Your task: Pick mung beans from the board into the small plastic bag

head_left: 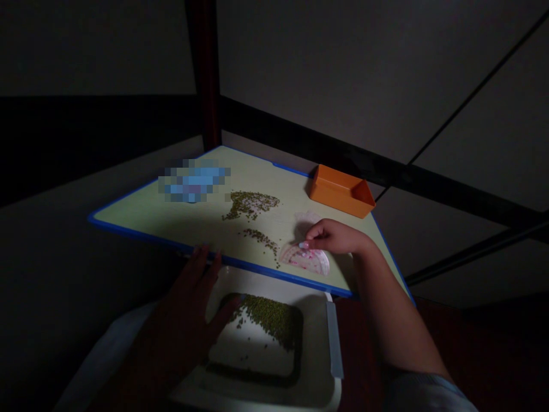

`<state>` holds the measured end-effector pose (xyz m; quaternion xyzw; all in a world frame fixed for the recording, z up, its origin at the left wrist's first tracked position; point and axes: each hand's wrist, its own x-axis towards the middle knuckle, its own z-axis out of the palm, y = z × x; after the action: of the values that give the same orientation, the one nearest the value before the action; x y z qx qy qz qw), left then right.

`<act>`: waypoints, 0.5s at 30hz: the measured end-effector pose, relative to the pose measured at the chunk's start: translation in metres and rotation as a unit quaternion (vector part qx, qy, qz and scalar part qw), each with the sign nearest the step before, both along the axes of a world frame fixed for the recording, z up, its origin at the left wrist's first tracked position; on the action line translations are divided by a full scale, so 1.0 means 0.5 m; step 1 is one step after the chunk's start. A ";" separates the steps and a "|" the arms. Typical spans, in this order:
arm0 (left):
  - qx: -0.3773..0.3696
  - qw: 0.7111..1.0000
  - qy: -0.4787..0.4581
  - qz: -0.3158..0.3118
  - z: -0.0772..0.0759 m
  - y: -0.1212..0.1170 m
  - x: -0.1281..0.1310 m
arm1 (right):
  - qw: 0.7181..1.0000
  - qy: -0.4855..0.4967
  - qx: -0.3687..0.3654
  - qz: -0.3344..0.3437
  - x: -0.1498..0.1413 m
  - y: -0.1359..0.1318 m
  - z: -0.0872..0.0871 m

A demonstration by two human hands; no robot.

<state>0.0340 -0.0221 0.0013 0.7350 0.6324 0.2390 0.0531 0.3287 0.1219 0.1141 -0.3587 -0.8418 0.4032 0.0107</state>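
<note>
My right hand [328, 237] is over the right part of the table, its fingers pinched together at the upper part of a clear half-round protractor [306, 260] with pink markings. Left of the protractor lies a thin curved line of small green beans [261, 237]. A larger patch of the beans [253, 203] is spread behind that line. My left hand [201, 292] is in shadow, fingers apart, with the fingertips at the table's near edge. Its thumb reaches over a white plastic tub [315, 360], where more green beans [270, 315] lie on the bottom.
The pale tabletop [201, 220] has a blue rim. An orange open box [343, 191] stands at its back right, and a blurred-out blue item [193, 182] lies at the left. A grey latch flap [334, 340] hangs on the tub's right side. Walls rise behind the table.
</note>
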 end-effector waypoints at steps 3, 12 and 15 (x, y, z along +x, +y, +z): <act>-0.005 1.000 0.000 0.001 0.000 0.001 -0.001 | 1.000 0.003 0.000 -0.002 0.001 0.000 0.001; -0.009 1.000 -0.008 0.002 0.001 -0.004 0.000 | 1.000 -0.010 -0.003 0.008 -0.006 -0.003 -0.005; -0.012 1.000 -0.013 0.003 0.003 -0.002 0.001 | 1.000 -0.011 -0.003 0.017 -0.006 -0.002 -0.008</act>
<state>0.0346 -0.0230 0.0030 0.7293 0.6368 0.2406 0.0695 0.3260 0.1208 0.1099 -0.3485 -0.8466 0.4021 -0.0062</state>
